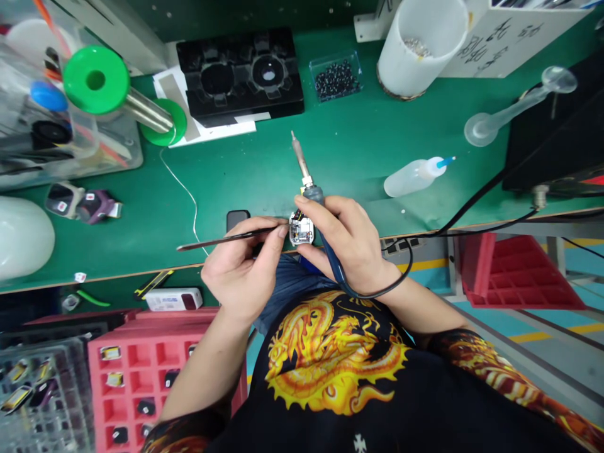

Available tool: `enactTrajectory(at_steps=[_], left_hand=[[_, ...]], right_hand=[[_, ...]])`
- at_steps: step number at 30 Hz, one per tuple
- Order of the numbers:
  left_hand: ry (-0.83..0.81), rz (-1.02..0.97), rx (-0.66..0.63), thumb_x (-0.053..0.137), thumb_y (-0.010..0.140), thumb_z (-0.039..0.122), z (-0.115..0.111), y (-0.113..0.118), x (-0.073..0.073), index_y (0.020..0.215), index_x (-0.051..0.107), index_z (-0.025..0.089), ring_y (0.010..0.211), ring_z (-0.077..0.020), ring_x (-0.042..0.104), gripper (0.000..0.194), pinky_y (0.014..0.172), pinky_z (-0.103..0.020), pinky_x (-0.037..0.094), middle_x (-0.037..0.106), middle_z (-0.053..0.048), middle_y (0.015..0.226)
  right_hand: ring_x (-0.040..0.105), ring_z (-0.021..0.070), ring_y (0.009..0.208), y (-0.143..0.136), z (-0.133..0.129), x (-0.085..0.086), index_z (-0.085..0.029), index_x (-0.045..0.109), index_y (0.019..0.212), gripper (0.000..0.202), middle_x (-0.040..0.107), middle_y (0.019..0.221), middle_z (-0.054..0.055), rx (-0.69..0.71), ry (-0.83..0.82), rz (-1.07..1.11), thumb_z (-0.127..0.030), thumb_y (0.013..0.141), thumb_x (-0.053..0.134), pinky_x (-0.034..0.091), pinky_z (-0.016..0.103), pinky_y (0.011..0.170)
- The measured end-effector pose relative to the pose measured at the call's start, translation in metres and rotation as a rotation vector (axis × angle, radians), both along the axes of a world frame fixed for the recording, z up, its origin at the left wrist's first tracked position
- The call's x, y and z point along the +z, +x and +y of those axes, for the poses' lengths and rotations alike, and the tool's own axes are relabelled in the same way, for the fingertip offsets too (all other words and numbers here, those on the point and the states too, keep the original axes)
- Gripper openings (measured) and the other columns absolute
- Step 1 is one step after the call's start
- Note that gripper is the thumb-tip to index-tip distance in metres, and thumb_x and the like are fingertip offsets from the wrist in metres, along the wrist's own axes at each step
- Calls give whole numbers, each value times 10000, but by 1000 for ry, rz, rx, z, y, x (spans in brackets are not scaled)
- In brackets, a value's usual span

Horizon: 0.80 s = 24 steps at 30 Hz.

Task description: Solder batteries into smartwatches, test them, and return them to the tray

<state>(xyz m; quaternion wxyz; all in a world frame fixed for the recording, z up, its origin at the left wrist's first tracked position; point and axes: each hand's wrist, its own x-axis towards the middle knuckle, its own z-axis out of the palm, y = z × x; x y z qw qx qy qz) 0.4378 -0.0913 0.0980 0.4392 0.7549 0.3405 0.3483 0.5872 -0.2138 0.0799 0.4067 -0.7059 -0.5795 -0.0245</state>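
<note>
My left hand (248,261) pinches a pair of dark tweezers (226,238), whose tip reaches into a small white electronic housing (302,230). Circuit parts and thin dark wires show inside that housing, close to the bench's front edge. My right hand (346,236) is closed around a soldering iron (301,157), its metal tip pointing away from me toward the back of the bench. The iron's blue cord runs down past my palm. The right fingers also lie beside the housing; whether they grip it I cannot tell. A small black case (237,218) lies beyond my left hand.
A green solder spool (97,80) trails solder wire (193,201) across the green bench. Behind are a black tray (240,78), a box of small black parts (337,80) and a white cup (419,47). A squeeze bottle (415,177) lies right; pink foam trays (136,377) sit lower left.
</note>
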Motion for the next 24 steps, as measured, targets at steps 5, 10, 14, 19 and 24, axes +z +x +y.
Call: enactTrajectory(at_steps=[5, 10, 14, 19, 24], left_hand=[[0, -17, 0, 824, 977, 266, -2, 0, -4, 1086, 790, 243, 874, -175, 793, 116, 819, -332, 672, 812, -33, 1007], [-3, 0, 4, 820, 978, 304, -3, 0, -7, 1096, 785, 243, 858, -175, 792, 138, 793, -324, 674, 807, -28, 996], [-3, -4, 0, 805, 991, 312, -2, 1, -7, 1090, 790, 250, 841, -167, 790, 118, 780, -311, 672, 808, -27, 992], [-8, 31, -4, 792, 1006, 347, -2, -1, -8, 1108, 786, 249, 834, -172, 792, 141, 784, -316, 673, 808, -31, 983], [8, 21, -13, 780, 1016, 314, -1, -3, -10, 1127, 778, 262, 831, -165, 790, 123, 792, -316, 664, 808, -22, 992]], right_hand=[[663, 255, 1183, 0, -1, 1, -293, 401, 1713, 719, 649, 1312, 103, 5, 25, 12, -385, 1053, 670, 609, 429, 1029], [663, 250, 1263, -3, -3, 5, -354, 331, 1734, 777, 654, 1372, 82, 18, 96, 88, -362, 1043, 686, 615, 432, 1091], [667, 233, 1286, -5, -1, 5, -335, 374, 1703, 709, 651, 1403, 93, 70, 72, 88, -249, 1051, 638, 619, 416, 1089], [665, 215, 1228, -4, 2, 3, -292, 452, 1654, 622, 671, 1290, 83, 109, 54, 18, -219, 1060, 623, 604, 412, 1072], [671, 208, 1187, -2, 5, 0, -281, 449, 1674, 640, 680, 1234, 70, 115, 69, -16, -206, 1061, 619, 589, 409, 1063]])
